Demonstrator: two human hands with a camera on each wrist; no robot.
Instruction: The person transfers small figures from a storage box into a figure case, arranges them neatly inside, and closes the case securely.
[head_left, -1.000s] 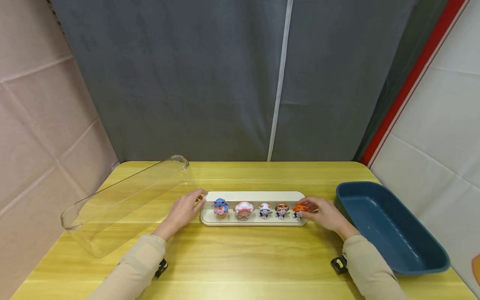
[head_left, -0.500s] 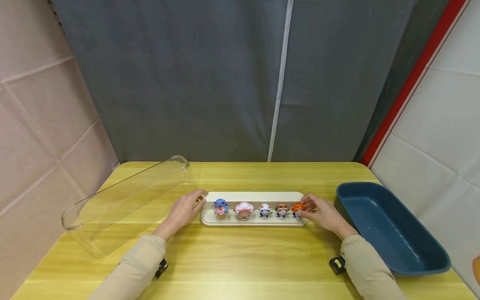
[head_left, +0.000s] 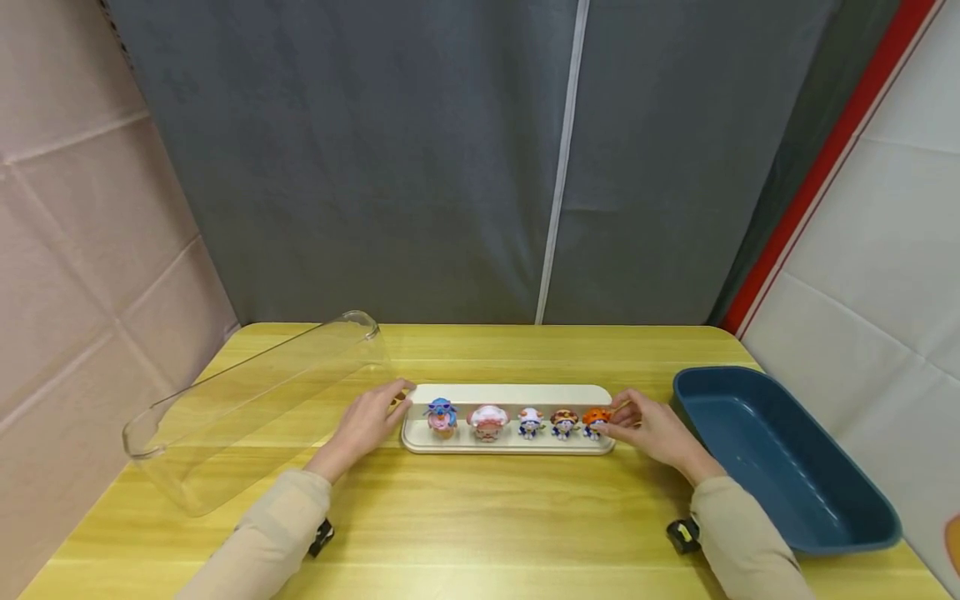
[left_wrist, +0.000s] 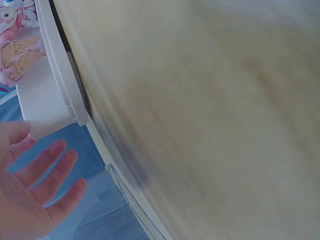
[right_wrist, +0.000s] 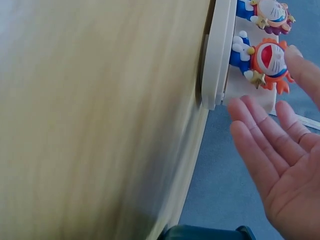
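A long white tray [head_left: 465, 446] carries several small figurines in a row. At its right end stands the orange-headed figurine [head_left: 596, 419], with an open red mouth in the right wrist view. My right hand [head_left: 651, 427] is beside it, fingers spread and the thumb tip at its head. My left hand [head_left: 367, 422] has its relaxed fingers at the tray's left end, near the blue and pink ice-cream-cone figurine [head_left: 441, 418]. Between them stand a pink and white figurine [head_left: 487, 422], a white-hatted one [head_left: 529, 422] and a brown-hatted one [head_left: 564, 422].
A clear, long plastic cover [head_left: 255, 408] lies at an angle on the left of the wooden table [head_left: 510, 525]. To the right stands a deep blue basin [head_left: 780, 467], close to my right forearm. A grey curtain [head_left: 390, 167] hangs behind the table.
The orange-headed figurine has shifted slightly left under my right fingers, which have since loosened and drawn back a little to the right. My left hand has stayed in place.
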